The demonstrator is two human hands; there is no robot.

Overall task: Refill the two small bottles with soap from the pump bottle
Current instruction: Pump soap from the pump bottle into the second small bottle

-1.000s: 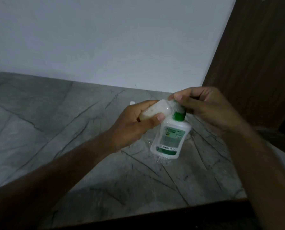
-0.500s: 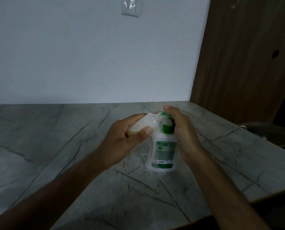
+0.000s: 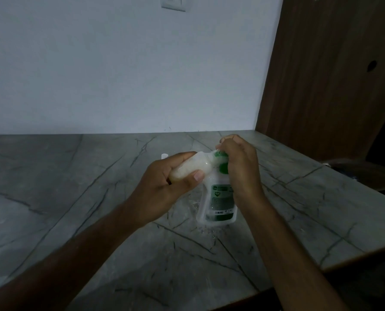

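Soap pump bottle (image 3: 219,198) stands upright on the grey marbled worktop (image 3: 75,198), right of centre, near its front edge, with small wet spots around its base. Its green pump head (image 3: 221,163) is covered by the right hand (image 3: 239,167), whose grip is clenched around the top of the pump. The left hand (image 3: 164,182) grips a small pale bottle (image 3: 190,168), tilted on its side with its mouth touching the pump spout. A small white object (image 3: 164,156) lies farther back on the worktop.
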